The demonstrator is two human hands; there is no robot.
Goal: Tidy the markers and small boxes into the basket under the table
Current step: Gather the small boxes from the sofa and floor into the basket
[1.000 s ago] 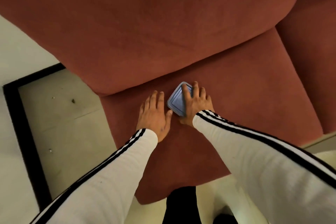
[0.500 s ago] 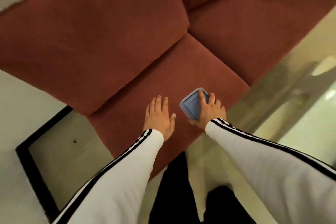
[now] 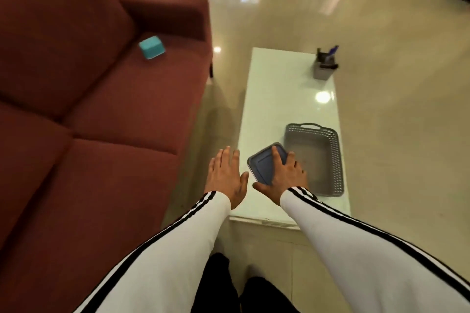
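My right hand (image 3: pixel 284 178) grips a flat blue box (image 3: pixel 263 164) and holds it in the air over the near end of the glass table (image 3: pixel 274 99), beside the left rim of the grey basket (image 3: pixel 330 139). The basket looks empty and shows through the glass top. My left hand (image 3: pixel 226 176) hovers open, fingers spread, just left of the box. A small teal box (image 3: pixel 152 47) lies on the far seat cushion of the red sofa (image 3: pixel 101 114). A grey holder (image 3: pixel 324 66) with a blue marker stands at the table's far right corner.
The red sofa fills the left side, with a narrow strip of glossy beige floor (image 3: pixel 407 109) between it and the table. My dark trouser legs (image 3: pixel 229 287) are at the bottom. A dark blurred shape sits at the top right corner.
My view swung right from the sofa cushion to the table. My right hand lifted the blue box off the sofa and carried it over to the basket. My left hand stayed open alongside.
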